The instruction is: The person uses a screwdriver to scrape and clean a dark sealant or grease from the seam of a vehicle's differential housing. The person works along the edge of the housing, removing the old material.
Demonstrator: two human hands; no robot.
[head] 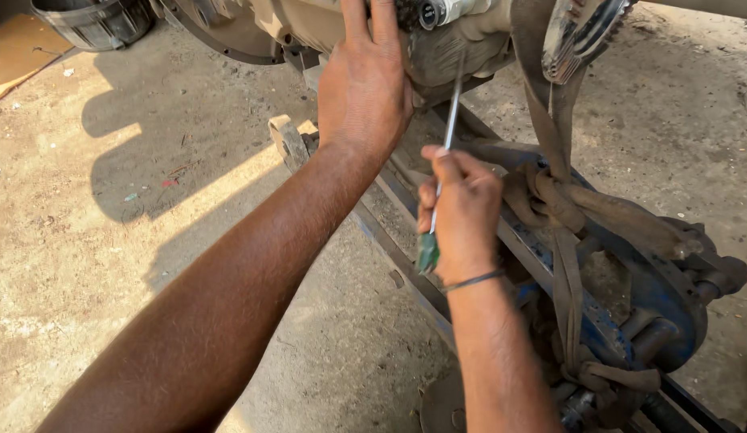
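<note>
- Right hand (462, 212) is wrapped shut around a thin screwdriver with a bright steel shaft and a translucent green handle (438, 196). Fingers are curled round the upper end of the handle, and the green butt pokes out below the fist, toward the wrist.
- The long axis is the bit that matters: the screwdriver runs nearly upright in the picture, leaning a touch to the right as it goes up, from the fist away from the body toward the big dusty beige metal housing (462, 44).
- I can't make out the tip. The shaft fades against the housing's underside just right of the other hand, so whether it's actually seated in anything, can't tell.
- Left hand (365, 84) is further out than the right, laid flat with fingers together against the housing, palm pressing on it, not gripping anything.
- So the tool's working end sits just beside the left hand, on its right side, and the right hand is the nearer one to the body, below it.
- Down and right of the right hand: a grimy blue steel cradle (654, 297) with worn brown webbing straps (566, 192) looped over it.
- Left of both arms it's sunlit, dusty concrete floor (109, 224), with a dark metal bucket (93, 20) at the far top-left corner.
</note>
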